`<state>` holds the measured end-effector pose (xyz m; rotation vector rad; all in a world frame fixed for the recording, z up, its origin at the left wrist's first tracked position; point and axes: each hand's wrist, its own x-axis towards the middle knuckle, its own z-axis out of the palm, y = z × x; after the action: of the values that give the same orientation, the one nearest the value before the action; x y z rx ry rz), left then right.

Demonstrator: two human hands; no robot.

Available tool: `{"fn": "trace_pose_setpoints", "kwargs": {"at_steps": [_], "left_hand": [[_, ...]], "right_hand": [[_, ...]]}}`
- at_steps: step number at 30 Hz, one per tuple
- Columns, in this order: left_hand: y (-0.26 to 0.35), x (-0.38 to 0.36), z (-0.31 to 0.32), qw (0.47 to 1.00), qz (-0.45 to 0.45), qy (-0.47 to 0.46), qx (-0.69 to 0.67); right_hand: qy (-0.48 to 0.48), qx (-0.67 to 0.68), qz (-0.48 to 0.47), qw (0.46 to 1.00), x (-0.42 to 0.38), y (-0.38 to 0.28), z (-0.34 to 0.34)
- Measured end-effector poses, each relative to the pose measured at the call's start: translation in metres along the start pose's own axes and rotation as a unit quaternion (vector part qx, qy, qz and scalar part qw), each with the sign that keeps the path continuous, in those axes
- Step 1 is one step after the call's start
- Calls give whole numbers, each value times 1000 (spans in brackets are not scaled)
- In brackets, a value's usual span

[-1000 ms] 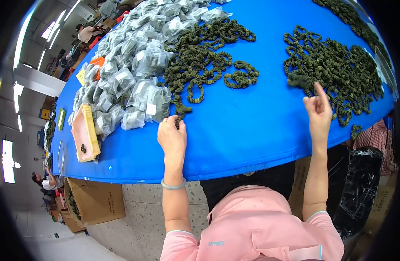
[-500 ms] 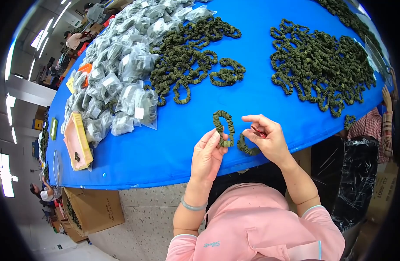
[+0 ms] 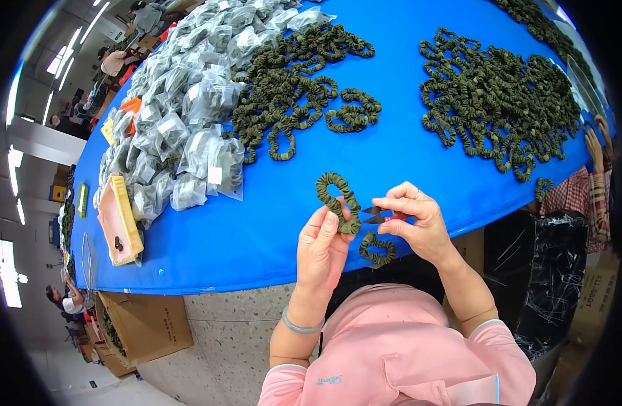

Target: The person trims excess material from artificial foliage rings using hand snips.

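Note:
My left hand [image 3: 322,245] pinches the lower end of a dark green ruffled fabric loop [image 3: 337,196], held upright above the blue table [image 3: 270,233]. Just to its right, my right hand [image 3: 414,218] grips small red-handled snips [image 3: 387,216], whose dark blades point left toward the loop. The blades look parted and lie close beside the loop's lower end. Another green loop [image 3: 376,249] lies at the table's near edge, below and between my hands.
Clear bags [image 3: 182,101] are heaped at the left, beside a loose green loop pile [image 3: 284,95]. A larger pile [image 3: 500,101] lies at the right. A yellow-rimmed tray [image 3: 128,216] stands at the left edge. A co-worker's hands [image 3: 598,149] show at far right.
The held loop has tilted left. The snips' blades now show, pointing at it, and my right fingers have shifted. At far right, the co-worker's hands have moved.

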<state>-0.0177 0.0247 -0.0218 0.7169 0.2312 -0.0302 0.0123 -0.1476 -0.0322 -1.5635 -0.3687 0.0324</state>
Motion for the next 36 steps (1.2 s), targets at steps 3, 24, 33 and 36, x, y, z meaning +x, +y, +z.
{"fn": "trace_pose_setpoints", "kwargs": {"at_steps": [3,24,33,36], "left_hand": [[0,0,2,998,-41,-19,-38],[-2,-10,7,917,237,-2,321],[2,-11,10,935,193,33,295],[8,-3,7,692,446,-96,559]], "right_hand": [[-6,12,-8,1000,-1,1,1],[86,-294,-198,931,0,-10,3],[110,-292,-220,924,2,-8,-2],[28,127,119,984,7,-14,-23]]}}
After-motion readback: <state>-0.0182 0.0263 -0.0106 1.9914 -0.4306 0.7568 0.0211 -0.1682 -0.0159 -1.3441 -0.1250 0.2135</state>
